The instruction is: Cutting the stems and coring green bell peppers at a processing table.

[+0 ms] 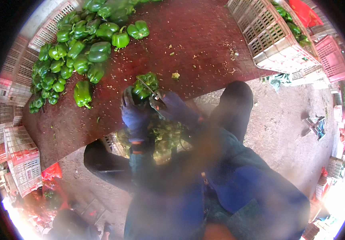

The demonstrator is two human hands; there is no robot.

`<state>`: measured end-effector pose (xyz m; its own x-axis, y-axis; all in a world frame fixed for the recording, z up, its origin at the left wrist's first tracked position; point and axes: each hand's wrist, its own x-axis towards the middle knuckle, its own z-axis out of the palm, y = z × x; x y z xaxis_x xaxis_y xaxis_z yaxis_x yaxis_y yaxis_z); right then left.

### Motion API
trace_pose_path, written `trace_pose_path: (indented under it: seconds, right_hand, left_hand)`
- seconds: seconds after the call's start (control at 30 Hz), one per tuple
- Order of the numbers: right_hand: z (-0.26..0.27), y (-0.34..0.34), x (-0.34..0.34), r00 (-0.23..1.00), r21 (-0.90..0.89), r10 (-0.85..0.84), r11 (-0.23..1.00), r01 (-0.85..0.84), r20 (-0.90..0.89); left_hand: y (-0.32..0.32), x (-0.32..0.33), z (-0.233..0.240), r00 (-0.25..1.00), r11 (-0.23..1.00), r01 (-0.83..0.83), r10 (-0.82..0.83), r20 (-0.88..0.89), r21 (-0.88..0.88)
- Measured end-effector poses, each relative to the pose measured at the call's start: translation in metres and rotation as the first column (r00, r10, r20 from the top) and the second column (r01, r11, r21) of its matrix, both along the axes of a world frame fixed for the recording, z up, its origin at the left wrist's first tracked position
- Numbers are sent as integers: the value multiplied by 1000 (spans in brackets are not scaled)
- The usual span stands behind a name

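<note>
My left hand (pixel 134 112), in a bluish-purple glove, holds a green bell pepper (pixel 147 84) just above the near edge of the red table (pixel 148 57). My right hand (pixel 177 108), also gloved, grips a metal hand tool (pixel 157 99). The tool's thin, narrow part lies across the pepper; my fingers hide some of it, so its exact kind is unclear. Below both hands, between my knees, a plastic crate (pixel 110 143) holds pale green and yellowish scraps (pixel 168 135). A single green pepper (pixel 82 93) lies on the table to the left.
Green bell peppers (pixel 81 49) are heaped at the table's far left. A slatted plastic crate (pixel 268 36) with peppers stands at the right. Stacked crates (pixel 22 159) line the left side. A folding stool (pixel 315 126) is on the floor; another person (pixel 70 225) shows at lower left.
</note>
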<state>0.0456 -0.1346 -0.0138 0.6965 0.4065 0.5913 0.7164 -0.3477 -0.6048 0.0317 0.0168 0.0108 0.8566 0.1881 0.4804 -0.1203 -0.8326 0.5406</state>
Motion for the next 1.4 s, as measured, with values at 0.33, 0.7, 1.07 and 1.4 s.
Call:
trace_pose_path:
  seconds: [0.33,0.7,1.07,1.4]
  right_hand:
    - [29,2,15,1000,-268,3,963,-11,-29]
    - [-10,10,1,954,-128,-142,975,180,264]
    - [-24,17,-26,960,-76,-187,975,207,209]
    - [-33,23,0,968,-195,-143,963,184,204]
  left_hand:
    - [1,2,-1,1000,998,17,-18,-11,-61]
    - [-13,10,-1,997,1000,-20,19,-73,-15]
    - [-5,9,-11,959,986,-167,168,-227,25]
    - [-4,15,-11,941,967,-255,253,-225,21]
